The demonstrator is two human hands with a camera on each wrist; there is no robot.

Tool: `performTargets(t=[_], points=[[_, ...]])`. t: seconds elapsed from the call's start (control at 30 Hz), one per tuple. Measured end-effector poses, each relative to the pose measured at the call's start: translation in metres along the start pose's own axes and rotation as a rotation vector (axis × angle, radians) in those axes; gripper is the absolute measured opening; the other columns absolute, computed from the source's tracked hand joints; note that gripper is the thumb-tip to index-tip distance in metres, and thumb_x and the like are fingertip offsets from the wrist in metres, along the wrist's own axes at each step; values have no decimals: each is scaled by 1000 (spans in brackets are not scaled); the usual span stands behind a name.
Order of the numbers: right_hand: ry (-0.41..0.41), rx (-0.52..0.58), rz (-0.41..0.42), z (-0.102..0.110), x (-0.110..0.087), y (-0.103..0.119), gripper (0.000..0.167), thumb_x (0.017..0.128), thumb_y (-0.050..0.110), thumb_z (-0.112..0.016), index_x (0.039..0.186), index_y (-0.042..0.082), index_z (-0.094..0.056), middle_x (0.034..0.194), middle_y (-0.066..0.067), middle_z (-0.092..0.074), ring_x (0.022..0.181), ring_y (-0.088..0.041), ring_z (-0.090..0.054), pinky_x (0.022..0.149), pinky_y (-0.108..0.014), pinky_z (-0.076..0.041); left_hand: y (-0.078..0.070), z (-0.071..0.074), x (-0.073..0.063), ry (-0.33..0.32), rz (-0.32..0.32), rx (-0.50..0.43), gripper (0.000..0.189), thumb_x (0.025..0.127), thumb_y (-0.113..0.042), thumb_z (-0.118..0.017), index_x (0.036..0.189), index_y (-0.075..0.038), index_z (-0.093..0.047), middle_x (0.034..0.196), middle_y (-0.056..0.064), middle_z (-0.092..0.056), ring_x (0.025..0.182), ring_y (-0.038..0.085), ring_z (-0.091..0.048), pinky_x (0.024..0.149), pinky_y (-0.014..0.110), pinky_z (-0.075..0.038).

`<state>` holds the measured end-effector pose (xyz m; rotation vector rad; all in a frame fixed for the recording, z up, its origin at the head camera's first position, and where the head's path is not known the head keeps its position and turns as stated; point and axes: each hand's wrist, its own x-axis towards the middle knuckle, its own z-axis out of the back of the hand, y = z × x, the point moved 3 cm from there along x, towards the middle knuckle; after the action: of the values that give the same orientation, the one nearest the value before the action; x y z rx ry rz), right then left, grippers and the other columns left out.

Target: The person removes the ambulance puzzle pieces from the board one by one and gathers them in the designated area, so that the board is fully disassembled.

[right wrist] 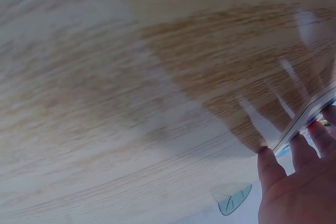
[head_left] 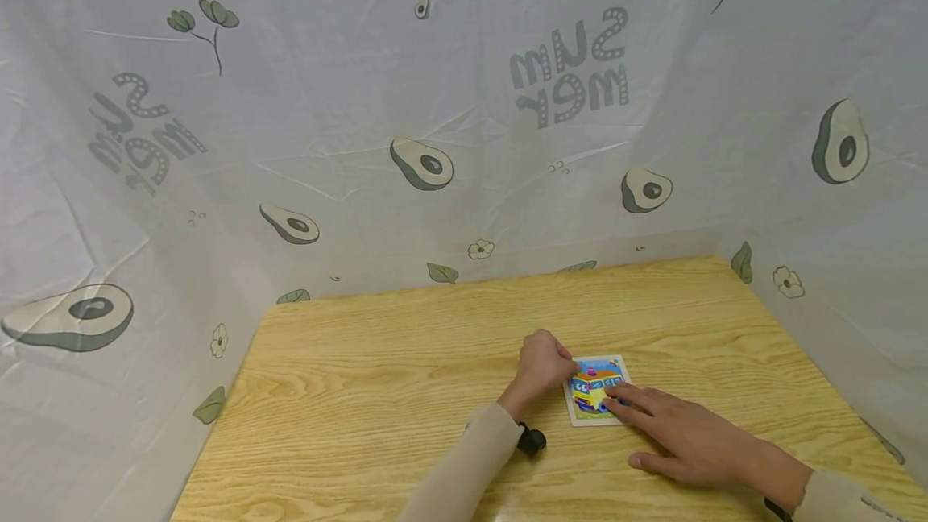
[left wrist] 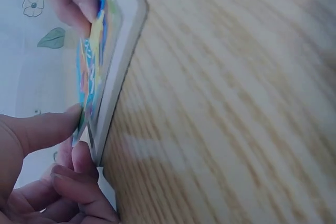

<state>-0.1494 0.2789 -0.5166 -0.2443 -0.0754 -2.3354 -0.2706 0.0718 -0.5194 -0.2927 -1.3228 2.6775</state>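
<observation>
A: Where's the pic board [head_left: 590, 423]?
B: Head cam: approx 4–5 o'clock from frame ctr, flat on the table [head_left: 377, 377]. L hand [head_left: 542, 362] at board's 10, R hand [head_left: 685, 433] at its 4.
A: L hand state?
B: Thumb + finger pinched on a thin pic piece [left wrist: 85, 90]. L wrist cam only: piece edge tilts up off the white rim, narrow gap. Head cam can't show that gap.
A: R hand?
B: Fingers straight, apart, tips resting on the bus pic; thumb splayed out at hand's 8, head cam only. R wrist cam adds fingertips along the rim + pale streaks on the tabletop.
A: Materials?
B: Board: sq., rounded corners, white rim, bright print w/ yellow bus. Table: wood-grain, bit glossy. Cloth [head_left: 348, 63] behind, approx 12: pale, creased, avocado print, mirrored lettering.
</observation>
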Motion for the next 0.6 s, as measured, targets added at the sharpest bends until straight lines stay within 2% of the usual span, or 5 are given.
performTargets(t=[0.17, 0.43, 0.6], points=[[5, 1, -2, 1, 0, 0, 70, 100, 56, -65, 158, 22, -49, 160, -1, -53, 136, -25, -62, 100, -41, -56, -1, 2, 2, -4, 41, -10, 23, 81, -13, -90, 65, -5, -76, 63, -1, -70, 54, 8, -55, 47, 20, -41], [2, -4, -2, 0, -1, 0, 70, 100, 57, -64, 159, 23, -47, 161, 1, -52, 137, -23, -61, 102, -38, -52, -4, 3, 2, -13, 62, 43, 20, 80, -17, -91, 68, -7, -79, 70, -2, -73, 60, 7, -57, 51, 20, -44], [14, 10, -9, 0, 0, 0, 70, 100, 57, -63, 159, 23, -47, 161, 0, -52, 137, -24, -61, 101, -40, -55, -4, 4, 1, -3, 77, 85, 23, 81, -21, -91, 66, -10, -77, 69, -3, -72, 58, 9, -56, 49, 22, -42]])
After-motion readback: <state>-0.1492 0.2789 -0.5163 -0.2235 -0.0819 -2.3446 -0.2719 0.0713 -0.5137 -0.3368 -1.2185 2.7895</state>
